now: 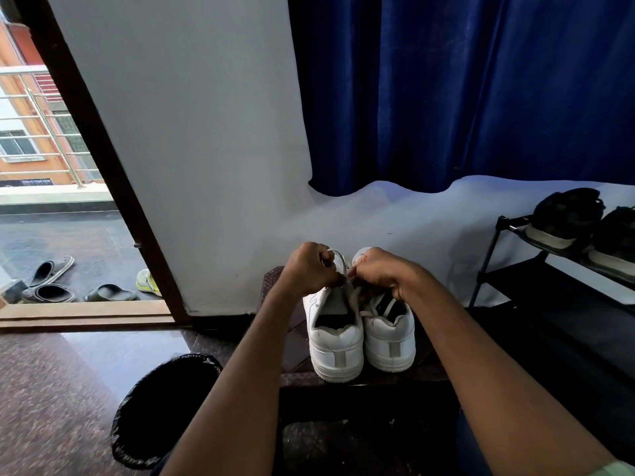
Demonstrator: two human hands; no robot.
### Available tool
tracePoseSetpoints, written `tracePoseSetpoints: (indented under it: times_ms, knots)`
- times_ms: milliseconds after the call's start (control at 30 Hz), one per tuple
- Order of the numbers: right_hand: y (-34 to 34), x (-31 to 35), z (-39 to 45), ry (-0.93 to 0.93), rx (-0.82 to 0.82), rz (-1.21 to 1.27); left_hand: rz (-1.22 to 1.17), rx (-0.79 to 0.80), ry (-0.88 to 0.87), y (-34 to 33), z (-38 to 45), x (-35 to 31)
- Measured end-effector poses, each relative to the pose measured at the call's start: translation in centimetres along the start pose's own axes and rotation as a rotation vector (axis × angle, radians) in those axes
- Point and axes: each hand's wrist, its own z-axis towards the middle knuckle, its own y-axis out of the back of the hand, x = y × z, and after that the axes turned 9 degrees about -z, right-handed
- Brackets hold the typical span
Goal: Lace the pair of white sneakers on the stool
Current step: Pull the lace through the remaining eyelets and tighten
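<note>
Entryway, pale wall, dark polished floor; a dark stool (pixel 275 280) stands against the wall and carries the pair of white sneakers (pixel 360 338), side by side, heels toward the camera, touching each other; the left sneaker (pixel 335 341) is the one being worked, the right sneaker (pixel 390 338) already shows lace crossing its tongue; left hand (pixel 311 269) has its fingers curled, pinching a loop of white lace (pixel 338 261) above the left sneaker's eyelets; right hand (pixel 381 273) fingers curled tight on the lace too, just beside the left hand; both hands meet over the tongue, likely to keep the lace taut while threading or tying; exact eyelet hidden by the knuckles; outward: black-lined bin (pixel 165 407) on the floor left of the stool; black shoe rack (pixel 549 269) at right with dark shoes (pixel 567 218); blue curtain (pixel 464 91) above; open doorway at left, slippers (pixel 51 280) outside on the balcony floor.
</note>
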Motion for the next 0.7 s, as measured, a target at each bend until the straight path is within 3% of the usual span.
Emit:
tracePoseSetpoints:
  times_ms: [100,200,300,367,433,500,600,633,700]
  knots:
    - [0.1,-0.2,0.1,0.018,-0.004,0.006,0.124,-0.031,-0.021,-0.2,-0.1,-0.3]
    - [0.3,-0.2,0.0,0.062,-0.052,-0.159,0.101,-0.031,0.054,-0.1,-0.1,-0.7]
    - [0.5,0.0,-0.1,0.085,-0.127,-0.284,-0.255,-0.038,0.235,0.4,-0.3,-1.2]
    - [0.9,-0.1,-0.3,0.06,-0.211,-0.28,-0.446,-0.111,0.267,0.9,-0.4,-1.8]
    - [1.4,-0.1,-0.7,0.036,-0.309,-0.149,-0.621,-0.204,0.291,1.6,-0.6,-2.5]
    - [2.1,0.0,-0.6,0.035,-0.377,0.2,-0.76,-0.27,0.33,2.1,-0.6,-2.7]
    - [3.0,0.6,-1.1,0.057,-0.289,0.722,-0.794,-0.332,0.341,2.4,-0.5,-2.5]
    - [3.2,0.6,-1.2,0.059,-0.29,0.722,-0.769,-0.344,0.329,2.4,-0.5,-2.4]
    - [3.2,0.1,-0.9,0.099,-0.348,0.331,-0.653,-0.377,0.287,2.3,-0.3,-2.0]
